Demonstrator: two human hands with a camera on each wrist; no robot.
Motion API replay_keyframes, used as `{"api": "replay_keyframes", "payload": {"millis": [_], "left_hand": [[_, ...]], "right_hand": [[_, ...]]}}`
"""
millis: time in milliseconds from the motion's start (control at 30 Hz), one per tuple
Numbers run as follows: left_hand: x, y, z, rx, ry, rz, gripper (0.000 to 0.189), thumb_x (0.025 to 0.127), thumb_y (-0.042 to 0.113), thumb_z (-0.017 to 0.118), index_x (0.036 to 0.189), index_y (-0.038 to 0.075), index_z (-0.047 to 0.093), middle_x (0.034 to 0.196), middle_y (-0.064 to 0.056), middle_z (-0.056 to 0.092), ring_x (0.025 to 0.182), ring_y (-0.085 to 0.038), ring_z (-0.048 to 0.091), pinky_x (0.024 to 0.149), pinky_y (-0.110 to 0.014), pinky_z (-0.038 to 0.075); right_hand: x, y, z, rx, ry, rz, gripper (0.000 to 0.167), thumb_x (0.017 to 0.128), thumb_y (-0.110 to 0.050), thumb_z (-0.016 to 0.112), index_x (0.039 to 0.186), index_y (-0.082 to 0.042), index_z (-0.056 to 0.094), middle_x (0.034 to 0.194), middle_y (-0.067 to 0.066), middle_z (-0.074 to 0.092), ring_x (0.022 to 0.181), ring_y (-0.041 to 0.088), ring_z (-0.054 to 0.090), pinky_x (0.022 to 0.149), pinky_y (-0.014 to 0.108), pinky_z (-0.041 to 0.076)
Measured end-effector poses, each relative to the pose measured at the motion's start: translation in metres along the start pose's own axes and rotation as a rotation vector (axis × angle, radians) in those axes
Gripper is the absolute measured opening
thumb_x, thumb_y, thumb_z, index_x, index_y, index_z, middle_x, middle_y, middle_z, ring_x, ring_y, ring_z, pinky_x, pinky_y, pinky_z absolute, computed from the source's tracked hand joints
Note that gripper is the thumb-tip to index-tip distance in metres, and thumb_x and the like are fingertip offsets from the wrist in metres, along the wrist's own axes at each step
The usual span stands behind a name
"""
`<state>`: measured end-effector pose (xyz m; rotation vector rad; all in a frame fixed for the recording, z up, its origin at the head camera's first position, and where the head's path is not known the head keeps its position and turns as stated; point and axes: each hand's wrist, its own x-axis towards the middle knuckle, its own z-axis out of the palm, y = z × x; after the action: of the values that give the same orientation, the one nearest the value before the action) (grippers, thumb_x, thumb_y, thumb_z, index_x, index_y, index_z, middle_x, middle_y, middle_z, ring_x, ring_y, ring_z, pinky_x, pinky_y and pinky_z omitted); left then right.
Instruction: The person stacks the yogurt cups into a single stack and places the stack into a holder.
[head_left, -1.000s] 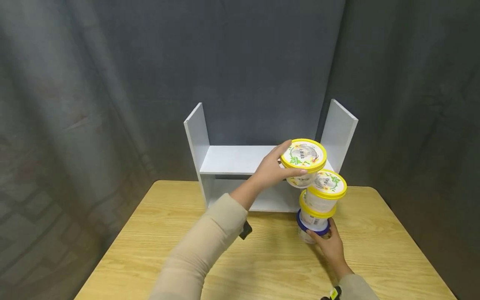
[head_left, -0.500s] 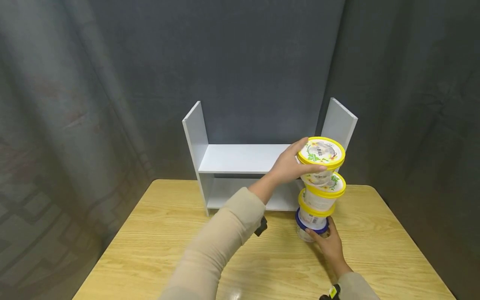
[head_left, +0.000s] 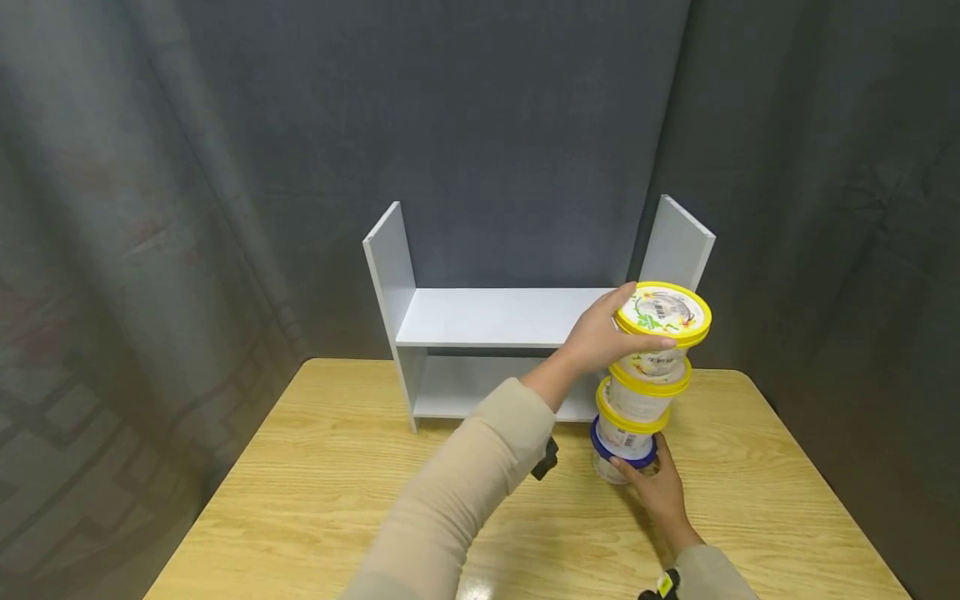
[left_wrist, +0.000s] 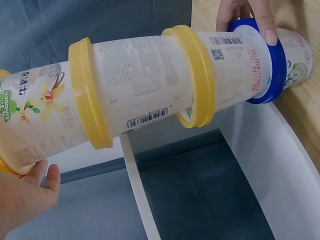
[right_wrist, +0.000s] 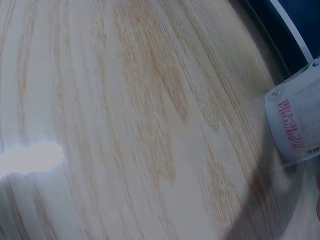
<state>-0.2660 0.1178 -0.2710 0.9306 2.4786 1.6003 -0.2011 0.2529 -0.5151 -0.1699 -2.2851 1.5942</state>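
Observation:
Several white plastic tubs stand in one slightly uneven stack on the table, right of centre in the head view. The lowest tub [head_left: 610, 472] has a blue lid; above it are a yellow-lidded tub [head_left: 624, 438] and another yellow-lidded tub [head_left: 640, 405]. My left hand [head_left: 602, 335] grips the top tub [head_left: 664, 312] by its yellow lid, thumb on the near side. In the left wrist view its base appears to meet the lid below. Low on the stack, my right hand [head_left: 662, 498] holds the blue-lidded tub, fingers and thumb around its lid.
Behind the stack stands a white two-level shelf [head_left: 480, 317] with tall side panels. The wooden table [head_left: 337, 467] reaches toward grey curtains [head_left: 525, 150] at the back and sides.
My left hand has carried the top tub rightward, then down onto the stack. The right hand stays on the blue-lidded tub, and the lower tubs have not moved.

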Motion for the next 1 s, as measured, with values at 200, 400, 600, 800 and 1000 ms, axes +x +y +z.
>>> {"api": "replay_keyframes", "payload": {"millis": [200,400,600,800,1000], "left_hand": [[0.002,0.000,0.003,-0.008,-0.003,0.007,0.073,0.065,0.033,0.074,0.128,0.023,0.037,0.107,0.012,0.050,0.096,-0.002,0.047,0.079,-0.021,0.042],[0.004,0.000,0.004,-0.016,-0.019,0.042,0.067,0.065,0.030,0.075,0.122,0.022,0.041,0.101,0.012,0.052,0.091,0.000,0.048,0.076,-0.019,0.041],[0.005,0.000,0.006,-0.021,-0.020,0.056,0.062,0.066,0.029,0.075,0.118,0.021,0.042,0.097,0.012,0.051,0.087,0.001,0.049,0.073,-0.017,0.042],[0.005,0.000,0.007,-0.035,-0.021,0.067,0.065,0.066,0.027,0.075,0.120,0.019,0.040,0.098,0.011,0.050,0.086,0.001,0.049,0.073,-0.015,0.041],[0.000,0.000,0.009,-0.033,0.013,0.000,0.086,0.067,0.032,0.073,0.136,0.021,0.023,0.125,0.008,0.040,0.111,-0.006,0.040,0.088,-0.024,0.037]], "right_hand": [[0.010,0.025,0.001,-0.031,-0.015,0.012,0.088,0.074,-0.031,0.067,0.139,-0.028,0.007,0.129,0.023,0.032,0.113,0.041,0.030,0.088,0.055,0.027],[0.014,0.041,0.003,-0.022,-0.020,0.020,0.091,0.074,-0.032,0.067,0.138,-0.035,0.003,0.134,0.018,0.029,0.118,0.038,0.027,0.091,0.054,0.024],[0.008,0.024,0.003,-0.004,-0.002,0.028,0.091,0.072,-0.029,0.069,0.138,-0.035,0.005,0.133,0.020,0.029,0.118,0.038,0.027,0.093,0.054,0.023],[0.004,0.007,0.000,0.021,-0.020,0.035,0.092,0.073,-0.027,0.069,0.139,-0.026,0.004,0.134,0.021,0.026,0.120,0.038,0.023,0.095,0.053,0.019],[0.000,-0.003,0.001,0.040,-0.005,0.008,0.090,0.074,-0.023,0.068,0.140,-0.019,0.008,0.133,0.022,0.026,0.120,0.039,0.023,0.096,0.053,0.017]]}}
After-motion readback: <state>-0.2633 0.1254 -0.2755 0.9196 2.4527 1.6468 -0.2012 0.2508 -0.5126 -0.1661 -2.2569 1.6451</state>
